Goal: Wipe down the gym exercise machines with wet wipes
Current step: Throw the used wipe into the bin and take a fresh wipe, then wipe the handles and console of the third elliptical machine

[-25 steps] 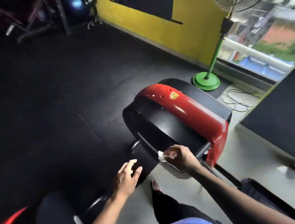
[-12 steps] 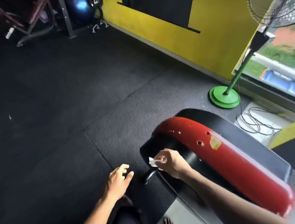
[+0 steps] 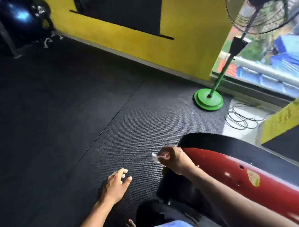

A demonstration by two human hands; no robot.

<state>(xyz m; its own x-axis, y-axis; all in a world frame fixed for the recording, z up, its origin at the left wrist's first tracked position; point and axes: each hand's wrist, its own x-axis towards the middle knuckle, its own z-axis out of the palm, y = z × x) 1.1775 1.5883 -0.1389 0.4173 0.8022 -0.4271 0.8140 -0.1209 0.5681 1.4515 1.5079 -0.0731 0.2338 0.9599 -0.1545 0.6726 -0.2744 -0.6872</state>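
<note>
Pinching the wet wipe [image 3: 155,157], my right hand [image 3: 174,160] sits at the red cover's [image 3: 258,190] near tip (it runs away rightward), while my left hand [image 3: 115,186] hangs loose and empty.

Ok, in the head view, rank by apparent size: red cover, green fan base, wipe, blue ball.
1. Red cover
2. Blue ball and green fan base: look alike, and the ball is partly hidden
3. Wipe, pinched in the right hand

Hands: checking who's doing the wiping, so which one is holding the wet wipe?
The right hand pinches the white wet wipe beside the red machine cover; the left hand holds nothing, fingers spread.
</note>
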